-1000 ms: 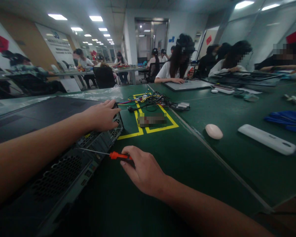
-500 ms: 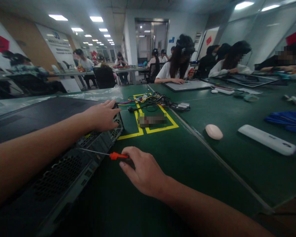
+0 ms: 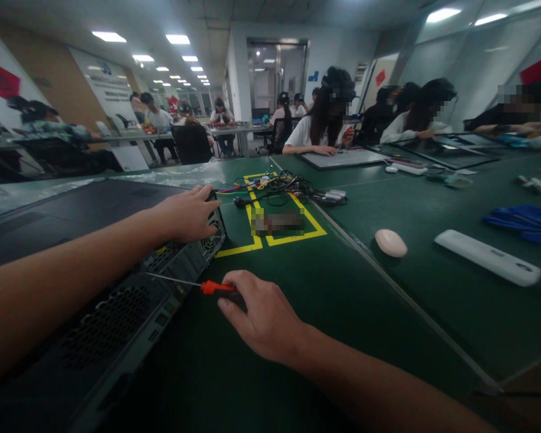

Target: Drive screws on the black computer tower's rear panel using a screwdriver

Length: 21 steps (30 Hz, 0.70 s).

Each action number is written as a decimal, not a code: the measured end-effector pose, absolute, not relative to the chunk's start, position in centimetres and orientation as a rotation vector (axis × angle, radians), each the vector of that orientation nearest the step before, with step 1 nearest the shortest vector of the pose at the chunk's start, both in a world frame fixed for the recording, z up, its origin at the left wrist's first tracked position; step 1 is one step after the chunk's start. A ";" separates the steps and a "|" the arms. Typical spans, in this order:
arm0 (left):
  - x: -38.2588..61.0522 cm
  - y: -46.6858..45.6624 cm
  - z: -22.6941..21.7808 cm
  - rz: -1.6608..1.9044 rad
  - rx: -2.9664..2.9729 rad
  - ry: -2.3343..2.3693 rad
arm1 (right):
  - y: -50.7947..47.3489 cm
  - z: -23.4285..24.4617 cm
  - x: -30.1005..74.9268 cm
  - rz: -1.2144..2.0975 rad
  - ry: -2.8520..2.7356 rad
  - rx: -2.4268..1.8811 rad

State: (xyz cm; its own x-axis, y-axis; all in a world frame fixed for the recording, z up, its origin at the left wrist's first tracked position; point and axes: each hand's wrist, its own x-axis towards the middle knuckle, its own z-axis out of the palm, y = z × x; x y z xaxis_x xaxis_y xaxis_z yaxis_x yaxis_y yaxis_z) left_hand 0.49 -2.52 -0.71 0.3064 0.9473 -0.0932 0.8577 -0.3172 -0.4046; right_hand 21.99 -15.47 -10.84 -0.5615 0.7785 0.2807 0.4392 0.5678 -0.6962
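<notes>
A dark computer case (image 3: 85, 195) lies on its side at the left, its rear panel facing right with a fan grille and ports. My left hand (image 3: 187, 213) rests on the top near the far rear corner, fingers spread. My right hand (image 3: 264, 313) is wrapped round the orange and black handle of a screwdriver (image 3: 213, 287). The thin shaft points left, and its tip meets the rear panel below my left forearm; exactly what it touches is too small to tell.
Beyond the case, a tangle of cables (image 3: 293, 183) lies by yellow tape (image 3: 297, 239) on the green table (image 3: 342, 337). To the right are a pale rounded mouse-like object (image 3: 391, 242), a white power strip (image 3: 487, 257) and blue cloth (image 3: 525, 222). Several people sit across the table.
Both hands, the screwdriver and the case stay almost where they were. The view has shifted very slightly. Across the table, a person's flat dark-framed panel has tilted a little.
</notes>
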 end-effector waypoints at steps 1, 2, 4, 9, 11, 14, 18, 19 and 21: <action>0.5 -2.5 -0.7 0.458 -2.293 -1.639 | -15.5 -10.8 22.0 0.772 -2.225 -0.967; 0.5 -2.5 -0.7 0.453 -2.291 -1.643 | -15.5 -10.7 22.0 0.776 -2.226 -0.967; 0.6 -2.6 -0.7 0.446 -2.285 -1.656 | -15.5 -10.6 22.0 0.778 -2.228 -0.970; 0.8 -2.7 -0.7 0.451 -2.276 -1.675 | -15.5 -10.7 22.0 0.737 -2.224 -0.975; 0.8 -2.7 -0.7 0.443 -2.279 -1.672 | -15.5 -10.7 22.0 0.734 -2.223 -0.975; 0.7 -2.6 -0.7 0.435 -2.285 -1.663 | -15.5 -10.7 22.0 0.740 -2.217 -0.973; 0.8 -2.7 -0.7 0.469 -2.268 -1.666 | -15.4 -10.9 22.1 0.726 -2.207 -0.957; 0.8 -2.7 -0.7 0.476 -2.260 -1.667 | -15.4 -11.0 22.1 0.718 -2.201 -0.952; 0.8 -2.7 -0.7 0.482 -2.253 -1.666 | -15.3 -11.1 22.0 0.703 -2.186 -0.946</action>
